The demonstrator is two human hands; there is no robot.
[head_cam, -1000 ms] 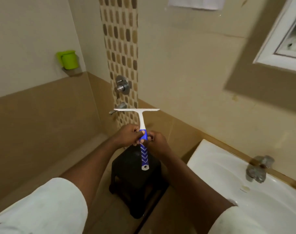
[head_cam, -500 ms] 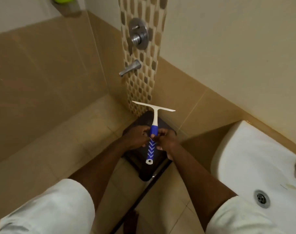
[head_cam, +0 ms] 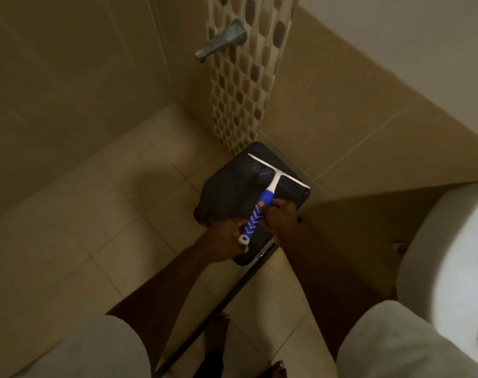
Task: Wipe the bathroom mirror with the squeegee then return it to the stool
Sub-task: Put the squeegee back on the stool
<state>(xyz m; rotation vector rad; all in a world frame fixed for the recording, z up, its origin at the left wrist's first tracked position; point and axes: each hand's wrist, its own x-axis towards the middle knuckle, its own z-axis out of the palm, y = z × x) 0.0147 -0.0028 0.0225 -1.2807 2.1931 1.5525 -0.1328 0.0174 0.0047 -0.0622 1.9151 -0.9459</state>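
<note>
The squeegee (head_cam: 265, 197) has a white blade and neck and a blue handle with white chevrons. It lies low over the black stool (head_cam: 229, 192), with its blade across the stool's far corner; I cannot tell whether it touches the seat. My right hand (head_cam: 280, 215) grips the handle's middle from the right. My left hand (head_cam: 227, 238) holds the handle's white end from the left. The mirror is out of view.
The stool stands in the corner below a metal wall spout (head_cam: 221, 42) and a mosaic tile strip (head_cam: 246, 85). A white sink (head_cam: 456, 268) juts in at the right. A dark floor strip (head_cam: 232, 296) runs toward my bare feet (head_cam: 216, 339). Beige floor tiles spread left.
Both hands have carried the squeegee down from chest height to the stool's top. My view has tilted from the wall and mirror down to the floor.
</note>
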